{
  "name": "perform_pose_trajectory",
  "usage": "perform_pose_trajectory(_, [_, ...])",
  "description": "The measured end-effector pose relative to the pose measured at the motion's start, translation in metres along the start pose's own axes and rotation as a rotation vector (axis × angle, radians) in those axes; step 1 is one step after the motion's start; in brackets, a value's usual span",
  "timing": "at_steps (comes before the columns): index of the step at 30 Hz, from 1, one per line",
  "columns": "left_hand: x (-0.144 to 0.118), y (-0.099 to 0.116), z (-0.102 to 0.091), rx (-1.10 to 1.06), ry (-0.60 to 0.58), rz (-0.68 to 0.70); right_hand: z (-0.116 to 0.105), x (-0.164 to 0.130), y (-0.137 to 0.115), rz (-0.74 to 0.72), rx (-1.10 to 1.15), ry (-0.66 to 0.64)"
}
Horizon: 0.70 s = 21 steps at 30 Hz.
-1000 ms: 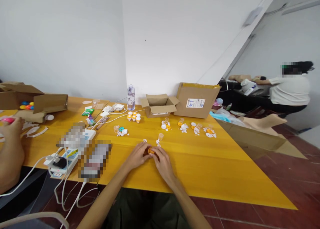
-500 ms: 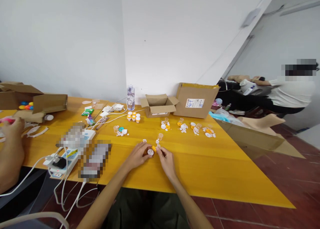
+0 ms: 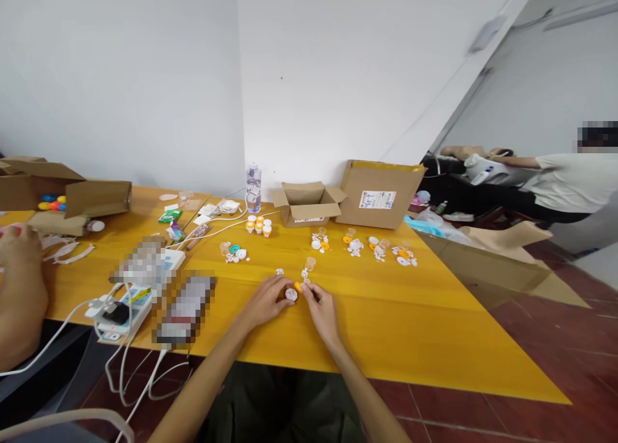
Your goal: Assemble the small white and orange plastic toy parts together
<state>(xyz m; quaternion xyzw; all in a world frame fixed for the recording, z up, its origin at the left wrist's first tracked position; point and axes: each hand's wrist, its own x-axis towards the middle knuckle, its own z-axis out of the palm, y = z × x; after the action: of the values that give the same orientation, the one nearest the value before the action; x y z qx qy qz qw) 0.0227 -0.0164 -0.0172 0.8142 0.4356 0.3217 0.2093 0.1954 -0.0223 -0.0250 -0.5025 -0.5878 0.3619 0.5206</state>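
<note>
Hands at the near edge of the yellow counter (image 3: 410,327). Left hand (image 3: 267,302), fingers curled, pinches a small white round cap (image 3: 291,294); right hand (image 3: 322,309), fingers closed at the tips, pinches a small orange piece (image 3: 298,287) just beside the cap. Both pieces sit low over the counter between the two hands. Farther back lie small clusters of white and orange parts (image 3: 355,245), an open cardboard box (image 3: 308,203) and a water bottle (image 3: 253,188). Another person's hand (image 3: 19,263) rests at far left.
</note>
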Motion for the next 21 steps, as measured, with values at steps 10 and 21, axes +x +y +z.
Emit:
perform_pose_trajectory(10, [0.0003, 0.001, -0.0007, -0.016, -0.012, -0.003, 0.0007, -0.0046, -0.0051, -0.149, -0.046, -0.036])
perform_pose_trajectory(21, [0.0001, 0.0048, -0.0028, -0.009, -0.013, 0.007, 0.0025, -0.0089, -0.002, -0.267, -0.191, -0.127])
